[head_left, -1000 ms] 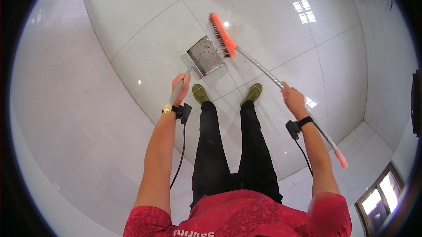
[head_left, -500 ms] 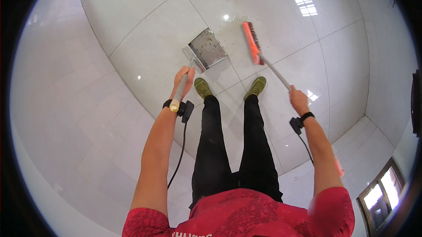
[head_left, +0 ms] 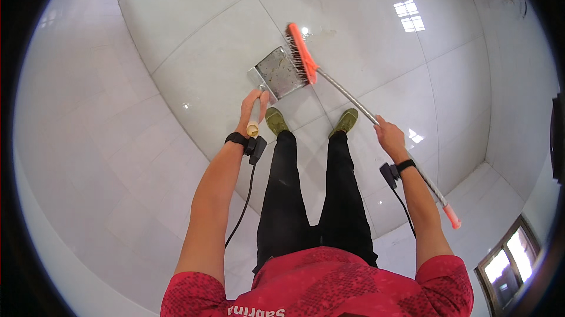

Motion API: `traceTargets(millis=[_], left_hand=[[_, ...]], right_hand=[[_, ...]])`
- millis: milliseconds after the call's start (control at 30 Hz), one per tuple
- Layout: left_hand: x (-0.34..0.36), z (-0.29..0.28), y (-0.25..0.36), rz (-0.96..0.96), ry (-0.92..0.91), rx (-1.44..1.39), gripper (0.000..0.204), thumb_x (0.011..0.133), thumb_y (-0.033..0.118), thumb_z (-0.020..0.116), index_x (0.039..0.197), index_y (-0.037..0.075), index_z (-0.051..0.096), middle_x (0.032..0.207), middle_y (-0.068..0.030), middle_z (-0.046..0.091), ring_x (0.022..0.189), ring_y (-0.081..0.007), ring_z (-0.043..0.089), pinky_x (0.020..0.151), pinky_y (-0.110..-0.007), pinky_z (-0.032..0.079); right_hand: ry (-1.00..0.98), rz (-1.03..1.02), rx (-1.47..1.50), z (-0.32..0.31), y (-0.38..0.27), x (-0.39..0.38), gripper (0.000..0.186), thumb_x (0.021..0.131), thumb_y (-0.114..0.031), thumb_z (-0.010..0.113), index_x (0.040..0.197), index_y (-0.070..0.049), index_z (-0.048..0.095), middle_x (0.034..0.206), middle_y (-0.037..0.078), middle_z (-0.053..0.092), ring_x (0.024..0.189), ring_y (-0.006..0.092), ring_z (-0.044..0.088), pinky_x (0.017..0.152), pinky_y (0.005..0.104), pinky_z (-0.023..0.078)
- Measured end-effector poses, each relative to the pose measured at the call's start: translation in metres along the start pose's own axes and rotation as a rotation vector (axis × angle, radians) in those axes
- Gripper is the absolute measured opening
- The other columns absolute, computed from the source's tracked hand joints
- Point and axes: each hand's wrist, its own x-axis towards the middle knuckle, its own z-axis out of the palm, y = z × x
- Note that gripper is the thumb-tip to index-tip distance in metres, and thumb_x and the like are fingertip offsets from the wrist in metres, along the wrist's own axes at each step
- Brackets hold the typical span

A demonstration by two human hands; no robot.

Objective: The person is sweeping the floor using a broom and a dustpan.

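Note:
My left hand (head_left: 253, 108) is closed round the pale handle of a metal dustpan (head_left: 281, 79), whose pan lies on the tiles with bits of debris in it. My right hand (head_left: 390, 136) grips the silver stick of a broom (head_left: 302, 55) with an orange head and dark bristles. The broom head stands at the pan's right-hand open edge, its bristles reaching over that edge. The stick runs back past my right forearm to an orange end grip. Each wrist wears a black strap with a small cabled box.
Glossy white floor tiles (head_left: 365, 34) carry a damp-looking smear (head_left: 325, 34) beyond the broom head. A pale tiled wall (head_left: 94, 93) runs along the left. My green shoes (head_left: 345, 122) stand just nearer than the pan. A framed window (head_left: 509, 264) shows at lower right.
The broom head has swung left from the tiles to the dustpan's edge, and its bristles now face left. My right hand shifted slightly left. The dustpan stays nearly in place.

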Motion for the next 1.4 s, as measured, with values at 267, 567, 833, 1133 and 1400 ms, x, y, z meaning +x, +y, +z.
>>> traceTargets(millis=[267,567,833,1133,1400], left_hand=[[-0.002,-0.004,-0.031,-0.075,0.007,-0.012,0.028,0.086,0.025,0.054,0.071,0.001,0.049,0.062,-0.0098,0.047,0.059,-0.0158,0.044,0.056,-0.031,0.039],[0.004,0.001,-0.051,-0.006,-0.043,0.266,0.025,0.083,0.021,0.048,0.070,0.000,0.045,0.061,-0.0152,0.043,0.055,-0.0196,0.042,0.052,-0.034,0.035],[0.005,-0.004,-0.060,0.233,-0.028,0.372,0.031,0.085,0.026,0.046,0.070,-0.002,0.047,0.065,-0.0177,0.048,0.058,-0.0255,0.046,0.058,-0.037,0.039],[0.001,0.003,-0.046,0.093,-0.024,-0.086,0.026,0.085,0.013,0.047,0.061,0.007,0.040,0.059,0.0002,0.039,0.055,-0.0093,0.039,0.051,-0.025,0.032],[-0.005,0.012,-0.045,0.032,0.088,-0.244,0.025,0.084,0.010,0.053,0.062,0.008,0.041,0.060,0.0014,0.039,0.053,-0.0095,0.036,0.051,-0.022,0.031]], right_hand=[[0.065,0.338,-0.203,0.017,0.129,-0.023,0.032,0.089,-0.030,0.047,0.118,-0.017,0.049,0.079,0.013,0.063,0.073,0.0331,0.062,0.061,0.0461,0.049],[0.087,0.319,-0.296,0.045,0.153,0.029,0.022,0.089,-0.026,0.044,0.102,-0.009,0.048,0.075,0.019,0.062,0.071,0.0373,0.061,0.060,0.0484,0.049],[0.001,0.062,-0.151,0.093,0.043,0.055,0.029,0.089,-0.027,0.044,0.110,-0.008,0.046,0.071,0.018,0.061,0.068,0.0368,0.060,0.059,0.0485,0.048],[-0.080,-0.167,-0.048,0.079,-0.048,0.047,0.022,0.088,-0.024,0.045,0.103,-0.007,0.047,0.068,0.015,0.060,0.065,0.0349,0.060,0.057,0.0474,0.046],[-0.071,-0.058,-0.012,0.014,-0.019,0.029,0.029,0.086,-0.029,0.049,0.111,-0.014,0.051,0.075,0.017,0.062,0.072,0.0365,0.060,0.063,0.0485,0.047]])
